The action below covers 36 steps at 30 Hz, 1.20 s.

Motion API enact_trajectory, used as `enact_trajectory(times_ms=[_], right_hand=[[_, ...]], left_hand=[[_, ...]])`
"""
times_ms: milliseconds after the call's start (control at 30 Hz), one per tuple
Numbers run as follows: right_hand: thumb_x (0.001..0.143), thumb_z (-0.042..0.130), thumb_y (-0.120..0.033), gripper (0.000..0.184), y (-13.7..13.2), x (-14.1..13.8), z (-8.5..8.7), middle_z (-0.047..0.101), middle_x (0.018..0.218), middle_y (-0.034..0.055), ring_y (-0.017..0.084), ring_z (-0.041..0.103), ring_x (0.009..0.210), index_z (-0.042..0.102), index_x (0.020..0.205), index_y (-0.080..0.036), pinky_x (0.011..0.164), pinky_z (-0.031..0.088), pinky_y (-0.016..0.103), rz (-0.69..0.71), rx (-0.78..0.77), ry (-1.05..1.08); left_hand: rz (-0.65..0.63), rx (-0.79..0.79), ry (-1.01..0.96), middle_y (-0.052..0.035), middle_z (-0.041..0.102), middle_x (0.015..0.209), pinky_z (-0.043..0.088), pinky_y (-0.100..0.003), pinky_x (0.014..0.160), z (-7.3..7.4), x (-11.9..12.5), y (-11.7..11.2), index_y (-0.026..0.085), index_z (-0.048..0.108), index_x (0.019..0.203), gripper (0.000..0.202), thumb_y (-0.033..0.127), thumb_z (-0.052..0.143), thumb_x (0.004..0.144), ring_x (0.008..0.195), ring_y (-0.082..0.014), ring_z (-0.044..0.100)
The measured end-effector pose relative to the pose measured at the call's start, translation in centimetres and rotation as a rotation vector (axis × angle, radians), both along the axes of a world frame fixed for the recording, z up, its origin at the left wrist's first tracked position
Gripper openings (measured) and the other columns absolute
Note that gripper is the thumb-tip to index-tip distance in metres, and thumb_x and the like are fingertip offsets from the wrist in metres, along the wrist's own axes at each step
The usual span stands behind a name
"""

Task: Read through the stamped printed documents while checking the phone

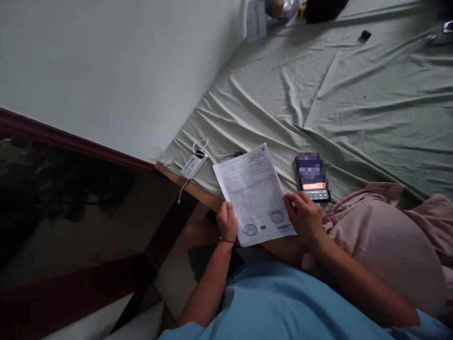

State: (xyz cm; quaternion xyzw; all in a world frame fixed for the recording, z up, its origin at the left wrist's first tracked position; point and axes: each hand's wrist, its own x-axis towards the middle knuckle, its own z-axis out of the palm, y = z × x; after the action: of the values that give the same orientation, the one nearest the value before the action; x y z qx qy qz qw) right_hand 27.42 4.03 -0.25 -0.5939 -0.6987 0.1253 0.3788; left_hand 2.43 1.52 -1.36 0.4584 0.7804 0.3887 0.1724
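You hold a printed sheet at its lower edge with both hands.
Your left hand (pixel 227 221) has a closed grip on the stamped paper (pixel 253 193), thumb on top; your right hand (pixel 305 217) pinches the opposite edge. The sheet lies at the bed (pixel 354 104) corner, a phone (pixel 313 178) just beside your right hand, a white charger (pixel 193 165) near the sheet's far left.

You hold a white sheet of paper (pixel 254 193) printed with grey text, a ruled table and two round stamps. A thin red cord rings your left wrist. The bedsheet (pixel 354 104) is pale green and plain. The phone (pixel 313 178) is black with an orange band on its screen. Your shirt (pixel 283 307) is light blue, the pillow (pixel 385 245) dusty pink.
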Motion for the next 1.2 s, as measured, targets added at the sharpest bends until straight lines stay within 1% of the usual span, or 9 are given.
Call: enact_trajectory(times_ms=[167, 400, 500, 567, 700, 833, 933, 1033, 1200], right_hand=[[0.103, 0.051, -0.032, 0.025, 0.0, -0.1, 0.4, 0.065, 0.085, 0.002, 0.009, 0.055, 0.062, 0.07, 0.108, -0.017, 0.06, 0.039, 0.022, 0.051, 0.003, 0.162], [0.102, 0.056, -0.042, 0.031, 0.1, 0.3, 1.5, 0.064, 0.086, 0.0033, 0.012, 0.059, 0.073, 0.072, 0.115, -0.019, 0.066, 0.047, 0.022, 0.497, -0.36, 0.649], [0.103, 0.054, -0.04, 0.027, 0.2, 0.4, 2.1, 0.062, 0.108, 0.0066, 0.017, 0.059, 0.102, 0.074, 0.114, -0.024, 0.091, 0.049, 0.03, 0.608, -0.256, 0.614], [0.102, 0.057, -0.04, 0.025, 0.1, 0.4, 2.2, 0.052, 0.133, 0.007, 0.022, 0.049, 0.127, 0.074, 0.116, -0.027, 0.109, 0.042, 0.038, 0.634, -0.212, 0.598], [0.104, 0.053, -0.044, 0.038, -0.2, -0.2, 1.8, 0.039, 0.15, 0.0069, 0.021, 0.042, 0.138, 0.056, 0.139, -0.028, 0.114, 0.043, 0.038, 0.697, -0.406, 0.843], [0.103, 0.052, -0.052, 0.048, -0.1, -0.4, 1.0, 0.056, 0.132, 0.0093, 0.018, 0.06, 0.115, 0.045, 0.14, -0.023, 0.089, 0.056, 0.029, 0.505, -0.524, 0.984], [0.097, 0.062, -0.05, 0.037, 0.2, -0.1, 0.8, 0.063, 0.106, 0.0063, 0.015, 0.062, 0.088, 0.06, 0.115, -0.018, 0.068, 0.052, 0.023, 0.261, -0.396, 0.685], [0.096, 0.062, -0.038, 0.023, 0.4, 0.4, 0.8, 0.06, 0.086, 0.0025, 0.011, 0.054, 0.071, 0.064, 0.09, -0.016, 0.062, 0.041, 0.022, 0.127, -0.195, 0.368], [0.1, 0.056, -0.03, 0.019, 0.1, 0.4, 0.9, 0.06, 0.082, -0.0016, 0.008, 0.053, 0.064, 0.066, 0.087, -0.018, 0.06, 0.034, 0.021, 0.088, -0.098, 0.189]], left_hand=[[0.004, 0.008, -0.009, -0.0014, 0.053, 0.064, 0.031, -0.025, 0.061, -0.1, 0.0, 0.1, 0.019, 0.048, 0.072, 0.053, 0.066, 0.039, 0.094, 0.063, -0.0134, 0.046], [-0.039, 0.018, -0.035, -0.0029, 0.058, 0.071, 0.036, -0.027, 0.064, 0.1, 0.2, 0.0, 0.018, 0.053, 0.08, 0.058, 0.072, 0.036, 0.093, 0.067, -0.0153, 0.052], [-0.03, 0.01, -0.035, -0.0026, 0.057, 0.07, 0.036, -0.027, 0.063, 0.3, 0.4, 0.0, 0.019, 0.052, 0.078, 0.057, 0.07, 0.034, 0.095, 0.067, -0.015, 0.052], [-0.025, 0.011, -0.046, -0.002, 0.056, 0.069, 0.036, -0.027, 0.063, 0.4, 0.4, 0.0, 0.019, 0.05, 0.076, 0.056, 0.07, 0.035, 0.094, 0.066, -0.0146, 0.051], [-0.005, 0.007, -0.02, -0.0003, 0.053, 0.065, 0.033, -0.025, 0.061, 0.0, 0.4, 0.0, 0.019, 0.046, 0.071, 0.053, 0.066, 0.038, 0.095, 0.063, -0.0127, 0.047], [0.014, 0.024, -0.006, 0.0003, 0.05, 0.063, 0.031, -0.025, 0.06, -0.2, 0.3, 0.1, 0.019, 0.044, 0.07, 0.05, 0.062, 0.038, 0.095, 0.061, -0.0121, 0.044], [0.022, 0.018, -0.003, -0.0002, 0.051, 0.063, 0.031, -0.025, 0.06, -0.2, 0.3, 0.1, 0.02, 0.044, 0.07, 0.048, 0.061, 0.039, 0.094, 0.062, -0.0126, 0.044], [0.026, 0.008, 0.009, -0.0005, 0.051, 0.063, 0.031, -0.025, 0.061, -0.1, 0.2, 0.1, 0.02, 0.044, 0.069, 0.048, 0.06, 0.039, 0.094, 0.062, -0.0128, 0.044], [0.026, 0.005, 0.006, -0.0009, 0.053, 0.065, 0.031, -0.025, 0.061, -0.3, 0.1, 0.1, 0.019, 0.046, 0.071, 0.049, 0.061, 0.039, 0.095, 0.063, -0.0129, 0.046]])
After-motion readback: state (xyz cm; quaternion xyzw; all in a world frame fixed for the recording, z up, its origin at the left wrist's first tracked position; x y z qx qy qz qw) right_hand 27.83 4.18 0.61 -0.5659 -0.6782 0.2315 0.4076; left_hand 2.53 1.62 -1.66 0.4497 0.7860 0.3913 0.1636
